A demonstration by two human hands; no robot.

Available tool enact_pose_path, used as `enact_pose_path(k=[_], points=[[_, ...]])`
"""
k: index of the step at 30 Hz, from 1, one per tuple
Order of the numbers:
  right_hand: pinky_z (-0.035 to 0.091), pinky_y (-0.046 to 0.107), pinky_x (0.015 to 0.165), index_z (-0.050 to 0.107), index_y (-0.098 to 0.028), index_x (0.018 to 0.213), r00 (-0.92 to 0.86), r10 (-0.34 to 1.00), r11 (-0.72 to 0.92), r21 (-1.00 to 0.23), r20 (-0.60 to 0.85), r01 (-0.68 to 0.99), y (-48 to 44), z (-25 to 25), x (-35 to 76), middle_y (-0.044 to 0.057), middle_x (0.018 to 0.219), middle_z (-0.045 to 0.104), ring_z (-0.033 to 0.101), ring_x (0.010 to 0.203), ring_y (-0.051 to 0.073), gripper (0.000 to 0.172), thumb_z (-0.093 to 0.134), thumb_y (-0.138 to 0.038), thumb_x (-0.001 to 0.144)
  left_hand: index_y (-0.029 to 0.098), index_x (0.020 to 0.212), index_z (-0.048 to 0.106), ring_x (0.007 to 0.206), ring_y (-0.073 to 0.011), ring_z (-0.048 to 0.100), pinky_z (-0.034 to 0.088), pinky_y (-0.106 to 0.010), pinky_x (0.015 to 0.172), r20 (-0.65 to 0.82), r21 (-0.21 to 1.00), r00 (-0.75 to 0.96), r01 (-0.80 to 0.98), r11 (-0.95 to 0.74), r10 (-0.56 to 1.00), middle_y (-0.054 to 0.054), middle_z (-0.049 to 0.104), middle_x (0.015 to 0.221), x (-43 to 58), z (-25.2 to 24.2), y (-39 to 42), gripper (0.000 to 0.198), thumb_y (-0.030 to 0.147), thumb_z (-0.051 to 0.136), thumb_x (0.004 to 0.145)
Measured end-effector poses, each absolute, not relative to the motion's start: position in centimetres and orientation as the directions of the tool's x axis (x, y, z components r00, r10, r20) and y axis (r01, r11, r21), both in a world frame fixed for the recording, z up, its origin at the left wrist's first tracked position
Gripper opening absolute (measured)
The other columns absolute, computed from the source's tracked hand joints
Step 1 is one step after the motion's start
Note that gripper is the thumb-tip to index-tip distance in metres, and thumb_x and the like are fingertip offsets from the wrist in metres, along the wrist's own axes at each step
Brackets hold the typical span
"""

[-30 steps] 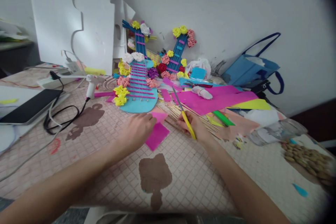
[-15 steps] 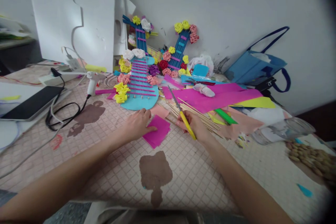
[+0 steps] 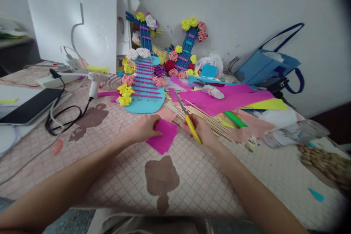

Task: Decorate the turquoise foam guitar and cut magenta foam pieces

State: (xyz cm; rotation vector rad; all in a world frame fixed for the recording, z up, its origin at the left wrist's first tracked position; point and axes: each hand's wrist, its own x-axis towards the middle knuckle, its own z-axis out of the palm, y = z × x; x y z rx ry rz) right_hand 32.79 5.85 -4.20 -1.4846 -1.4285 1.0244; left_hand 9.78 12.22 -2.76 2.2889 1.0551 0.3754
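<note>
My left hand (image 3: 144, 128) pinches the left corner of a small stack of magenta paper squares (image 3: 166, 137), thumb on top. The sheets are slightly fanned out. To the right, my right hand (image 3: 203, 131) is closed around yellow-handled scissors (image 3: 193, 129). Their grey blades point up and away, toward the back of the table, apart from the paper. Just beyond my hands stands a light-blue paper guitar (image 3: 145, 106) with magenta strips and paper flowers. Thin wooden sticks (image 3: 210, 120) lie beside and beyond my right hand.
A white glue gun (image 3: 93, 87) with a black cable (image 3: 78, 111) stands at left, near a dark tablet (image 3: 33, 108). Large magenta sheets (image 3: 233, 98), a green cutter-like object (image 3: 235, 119) and a clear jar (image 3: 298, 133) lie right. A blue bag (image 3: 270, 67) leans behind.
My left thumb and fingers have drawn together on the paper's corner, and the hand has shifted slightly left. The scissors stay in my right hand, and the view has shifted a little.
</note>
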Motion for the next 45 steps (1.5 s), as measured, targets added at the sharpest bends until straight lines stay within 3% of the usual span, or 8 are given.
enact_pose_path(k=[6, 10, 13, 25, 31, 37, 41, 45], points=[[0.035, 0.021, 0.04, 0.05, -0.02, 0.081, 0.026, 0.998, -0.066, -0.972, -0.062, 0.225, 5.5, -3.5, 31.6, -0.003, 0.07, 0.056, 0.044, 0.046, 0.008, 0.038, 0.075, -0.042, 0.063, 0.012, 0.077, 0.06, 0.063, -0.0123, 0.053, 0.04, -0.024, 0.057, -0.142, 0.943, 0.739, 0.304, -0.138, 0.659, 0.0, 0.06, 0.07, 9.8, -2.5, 12.6, 0.028, 0.039, 0.066, 0.07], [0.03, 0.02, 0.035, 0.047, -0.021, 0.079, 0.015, 0.984, -0.178, -0.982, -0.177, 0.068, 5.2, -2.4, 30.8, -0.009, 0.056, 0.048, 0.041, 0.037, 0.006, 0.044, 0.077, -0.043, 0.058, 0.012, 0.091, 0.062, 0.071, -0.0138, 0.06, 0.045, -0.027, 0.065, -0.235, 0.972, 0.73, 0.166, 0.167, 0.642, -0.004, 0.066, 0.083, 10.2, -2.3, 12.2, 0.032, 0.036, 0.069, 0.072], [0.031, 0.018, 0.035, 0.048, -0.02, 0.079, 0.01, 0.978, -0.21, -0.978, -0.21, -0.016, 5.0, -2.1, 30.5, -0.01, 0.058, 0.048, 0.042, 0.038, 0.004, 0.042, 0.077, -0.039, 0.056, 0.012, 0.096, 0.061, 0.072, -0.0144, 0.062, 0.047, -0.028, 0.066, -0.276, 0.957, 0.708, 0.135, 0.259, 0.651, -0.005, 0.067, 0.083, 10.3, -2.4, 12.1, 0.036, 0.034, 0.072, 0.07], [0.03, 0.015, 0.034, 0.048, -0.02, 0.081, 0.006, 0.978, -0.208, -0.977, -0.208, -0.037, 4.8, -2.3, 30.7, -0.009, 0.055, 0.051, 0.044, 0.039, 0.005, 0.038, 0.074, -0.035, 0.059, 0.015, 0.11, 0.059, 0.092, -0.02, 0.063, 0.05, -0.034, 0.082, -0.175, 0.983, 0.824, 0.113, 0.146, 0.538, -0.009, 0.068, 0.104, 10.2, -2.4, 12.1, 0.048, 0.026, 0.074, 0.066], [0.029, 0.015, 0.033, 0.048, -0.02, 0.082, 0.015, 0.979, -0.202, -0.978, -0.203, -0.048, 4.8, -2.6, 30.8, -0.008, 0.058, 0.051, 0.043, 0.039, 0.004, 0.036, 0.072, -0.034, 0.059, 0.025, 0.145, 0.021, 0.103, -0.02, 0.059, 0.049, -0.035, 0.083, -0.096, 0.995, 0.822, 0.086, 0.045, 0.562, -0.013, 0.049, 0.137, 10.2, -2.4, 11.8, 0.094, 0.022, 0.071, 0.066], [0.031, 0.016, 0.034, 0.048, -0.02, 0.08, -0.01, 0.979, -0.202, -0.979, -0.202, -0.013, 4.8, -2.4, 30.7, -0.007, 0.057, 0.051, 0.045, 0.04, 0.006, 0.034, 0.071, -0.035, 0.061, 0.021, 0.131, 0.048, 0.114, -0.0244, 0.053, 0.047, -0.035, 0.088, 0.005, 0.961, 0.815, 0.156, -0.228, 0.579, -0.012, 0.05, 0.135, 10.1, -2.3, 12.1, 0.073, 0.028, 0.076, 0.064], [0.03, 0.016, 0.033, 0.048, -0.021, 0.081, -0.015, 0.98, -0.199, -0.98, -0.199, -0.007, 4.9, -2.6, 30.7, -0.008, 0.058, 0.051, 0.044, 0.039, 0.005, 0.036, 0.073, -0.037, 0.06, 0.021, 0.128, 0.051, 0.108, -0.0231, 0.057, 0.049, -0.034, 0.084, -0.03, 0.967, 0.81, 0.171, -0.188, 0.585, -0.011, 0.059, 0.124, 10.1, -2.0, 12.1, 0.063, 0.03, 0.072, 0.069], [0.03, 0.016, 0.032, 0.048, -0.021, 0.081, 0.005, 0.987, -0.161, -0.986, -0.162, -0.04, 5.0, -3.1, 30.5, -0.008, 0.058, 0.049, 0.042, 0.039, 0.005, 0.039, 0.073, -0.044, 0.063, 0.021, 0.128, 0.049, 0.111, -0.0221, 0.055, 0.049, -0.034, 0.086, -0.012, 0.984, 0.818, 0.113, -0.14, 0.576, -0.011, 0.052, 0.132, 10.2, -1.6, 11.9, 0.058, 0.027, 0.067, 0.073]])
